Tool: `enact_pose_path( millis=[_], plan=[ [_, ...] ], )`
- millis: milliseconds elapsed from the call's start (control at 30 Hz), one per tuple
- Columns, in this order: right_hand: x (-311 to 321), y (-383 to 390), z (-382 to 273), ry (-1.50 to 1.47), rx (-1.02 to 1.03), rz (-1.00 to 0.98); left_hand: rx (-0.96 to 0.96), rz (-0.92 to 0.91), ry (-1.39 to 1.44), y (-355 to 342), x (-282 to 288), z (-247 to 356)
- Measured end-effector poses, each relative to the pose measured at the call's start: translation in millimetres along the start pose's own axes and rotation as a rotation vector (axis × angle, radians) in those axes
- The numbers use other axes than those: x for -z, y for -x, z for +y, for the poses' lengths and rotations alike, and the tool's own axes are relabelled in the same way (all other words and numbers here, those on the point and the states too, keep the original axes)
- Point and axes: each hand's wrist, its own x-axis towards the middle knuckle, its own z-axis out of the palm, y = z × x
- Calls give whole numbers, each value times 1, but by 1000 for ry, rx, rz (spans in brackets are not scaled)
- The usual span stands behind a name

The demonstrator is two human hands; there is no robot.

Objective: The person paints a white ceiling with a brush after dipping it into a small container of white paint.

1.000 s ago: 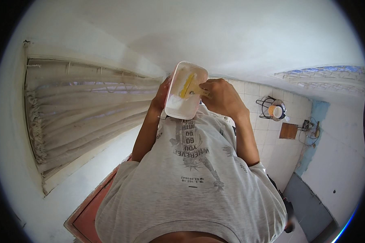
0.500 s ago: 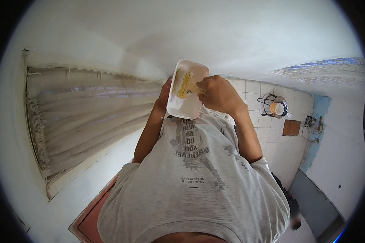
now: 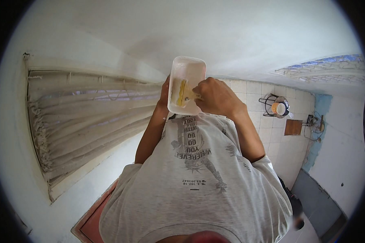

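Observation:
A whitish rectangular plastic tub (image 3: 189, 65) is held in front of my chest, its opening facing up toward me. My left hand (image 3: 164, 94) grips the tub's left side, with most of its fingers hidden behind the wall. Inside the tub lies the head of a flat, wide paintbrush (image 3: 182, 93) with a yellow band. My right hand (image 3: 215, 95) is closed round the brush's pale handle at the tub's right rim. Pale residue coats part of the tub's inside, though I cannot tell what it is.
A white wall (image 3: 215, 36) rises ahead. On the left is a curtained window (image 3: 89, 109). A stool (image 3: 273, 101) bearing a white-and-orange bucket (image 3: 279, 108) stands on the tiled floor to the right, near a brown board (image 3: 293, 127) and cables (image 3: 317, 125). Reddish furniture (image 3: 94, 214) is at lower left.
The tub has shifted slightly up and left and is tipped a little differently. The brush head has moved lower inside it, and my right hand has gone along with it.

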Motion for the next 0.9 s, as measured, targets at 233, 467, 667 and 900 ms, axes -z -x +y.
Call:
enact_pose_path(
  millis=[233,467,667,900],
  plan=[
    [21,5,5,-95,-83,140,59,-57,451,3,-6,8],
    [18,-3,0,36,-33,5,52,-14,424,4,3,4],
    [11,-6,6,-5,49,218,126,-14,486,7,-6,15],
    [17,-3,7,38,-58,52,82,-61,483,10,-6,16]
  ],
)
